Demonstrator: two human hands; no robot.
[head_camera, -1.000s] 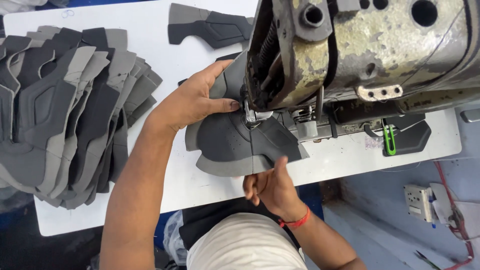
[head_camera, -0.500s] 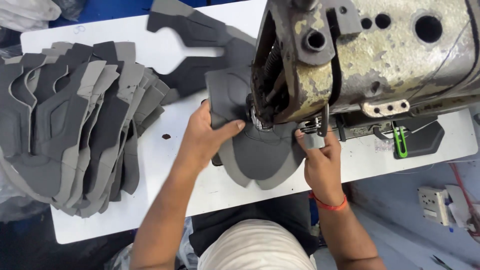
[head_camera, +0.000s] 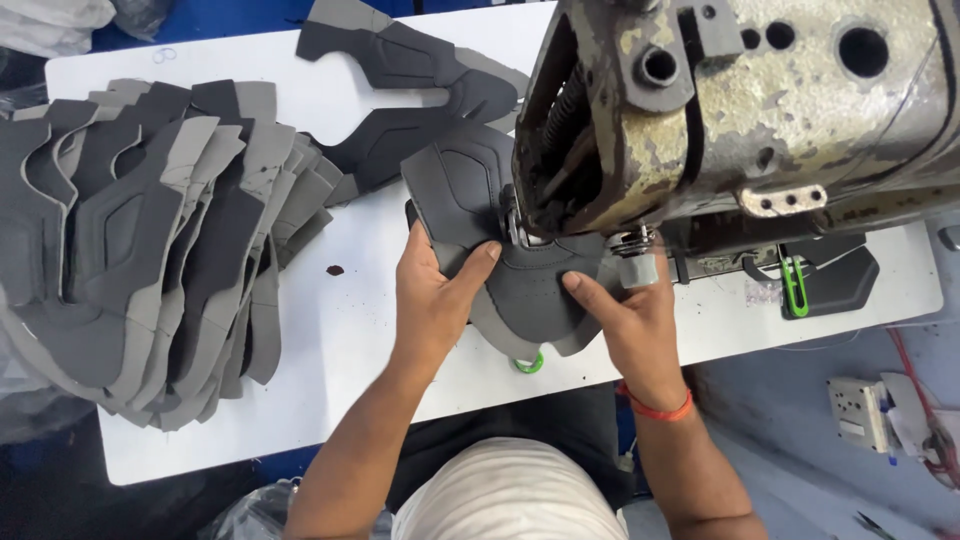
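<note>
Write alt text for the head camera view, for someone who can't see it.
Both hands, left hand and right hand, press a dark grey shoe upper piece flat under a worn sewing machine on a white table. A fanned stack of grey pieces lies to the left.

A white desk (head_camera: 340, 330) fills the middle of the frame. On its left side lies a fanned stack of grey cut pieces (head_camera: 140, 240), overlapping one another. At the upper middle a single dark cut piece (head_camera: 400, 60) lies flat. A small dark spot (head_camera: 334, 270) marks the desk just right of the stack. A green clip (head_camera: 794, 287) sits right of centre, and a white socket box (head_camera: 857, 411) at the lower right.
</note>
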